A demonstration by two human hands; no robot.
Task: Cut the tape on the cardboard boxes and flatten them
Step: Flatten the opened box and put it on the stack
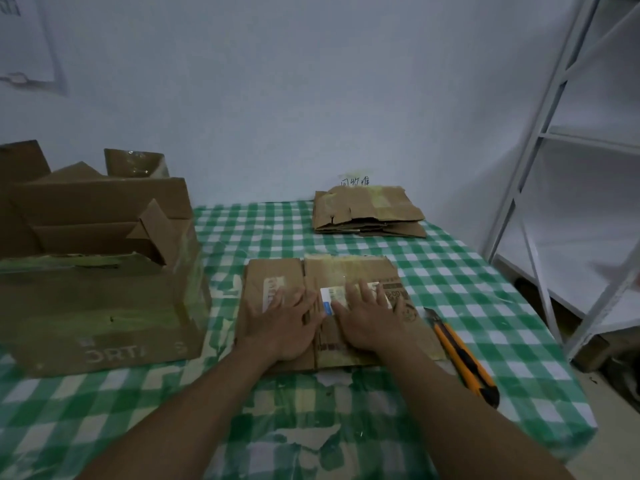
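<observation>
Brown cardboard, a flattened box (277,275), lies under both hands on the green-and-white checked tablecloth (485,289). The left hand (284,323) rests palm down on the box's left half, fingers straight and spread, holding nothing. The right hand (367,320) lies the same way on the right half, flat and unclenched, its fingers reaching over the printed markings on the cardboard. Between the two sets of fingertips shows a small white label (326,299) with a blue strip, stuck to the box.

Just to the right of the right hand an orange-and-black utility knife (460,355) lies on the cloth along the box's right edge, its blade end pointing away from the person; neither hand touches it, and whether its tip touches the cardboard cannot be told.

Straight beyond the fingertips, well apart and close to the pale wall (277,98), sits a stack of flattened boxes (367,213). To the left of the left hand, near but not touching it, stands a large open box (97,306) with its flaps up and glossy tape on its top edge and corner; more cardboard flaps rise behind it. Far to the right of the right hand, off the table, stands white metal shelving (554,133)
</observation>
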